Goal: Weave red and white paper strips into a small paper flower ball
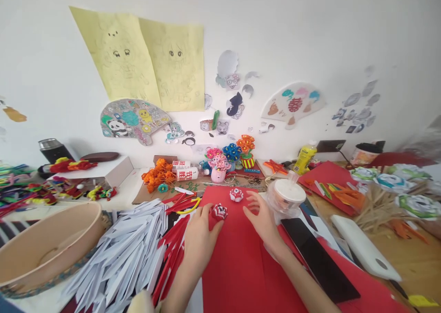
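Note:
My left hand point(200, 235) is closed round the edge of a small red-and-white folded paper flower point(219, 211), thumb on the near side and fingers on the far side. A second red-and-white paper rosette point(236, 194) lies farther back on a red paper sheet point(234, 258). My right hand point(262, 220) hovers over the sheet's right side, fingers apart and curved, with nothing in it; that rosette is just left of its fingertips. White folded paper strips point(127, 253) and red strips point(172, 246) are heaped left of my left arm.
To the left stands a round tan basket point(51, 244). A lidded cup point(285, 196) in plastic, a black phone point(319, 258) and a white power bank point(365, 246) lie on the right. Behind are a pink flower pot point(218, 173), orange flowers point(158, 177) and a yellow bottle point(305, 159).

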Motion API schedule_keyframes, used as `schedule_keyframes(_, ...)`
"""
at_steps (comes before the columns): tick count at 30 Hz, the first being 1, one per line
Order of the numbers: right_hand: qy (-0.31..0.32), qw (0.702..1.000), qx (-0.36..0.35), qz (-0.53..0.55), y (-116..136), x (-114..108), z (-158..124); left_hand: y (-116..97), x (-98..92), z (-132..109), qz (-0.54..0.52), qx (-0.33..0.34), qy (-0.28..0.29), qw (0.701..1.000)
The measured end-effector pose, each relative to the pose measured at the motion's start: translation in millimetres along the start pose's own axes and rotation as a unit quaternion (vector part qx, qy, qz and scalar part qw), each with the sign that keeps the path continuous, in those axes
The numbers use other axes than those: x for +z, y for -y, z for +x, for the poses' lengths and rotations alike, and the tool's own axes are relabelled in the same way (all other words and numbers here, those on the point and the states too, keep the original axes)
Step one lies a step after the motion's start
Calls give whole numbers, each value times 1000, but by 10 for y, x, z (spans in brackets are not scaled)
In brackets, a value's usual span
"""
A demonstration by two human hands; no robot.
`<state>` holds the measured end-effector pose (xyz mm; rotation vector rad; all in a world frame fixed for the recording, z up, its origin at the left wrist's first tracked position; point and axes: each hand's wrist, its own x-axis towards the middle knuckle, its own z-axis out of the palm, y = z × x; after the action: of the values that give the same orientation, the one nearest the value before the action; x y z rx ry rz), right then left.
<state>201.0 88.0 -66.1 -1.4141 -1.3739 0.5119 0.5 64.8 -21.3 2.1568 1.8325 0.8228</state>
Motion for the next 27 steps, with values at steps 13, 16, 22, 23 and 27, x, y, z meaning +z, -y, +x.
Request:
schedule_keyframes(13,-4,990,-20,-142,-209,461,425,212,180,116,83,-24,1,996)
schedule_keyframes(16,4,993,-42,-112,-175,445,370,225,177,120,81,-26,-11,996)
schedule_keyframes(22,42,994,-94,-29,18,413,186,229,158,137,48,-5,-38,998)
schedule_keyframes(23,42,994,-98,-19,50,411,161,236,167,139,36,1,-38,999)
schedule_keyframes(27,55,992,-109,14,157,408,85,251,233,149,-21,35,-36,999)
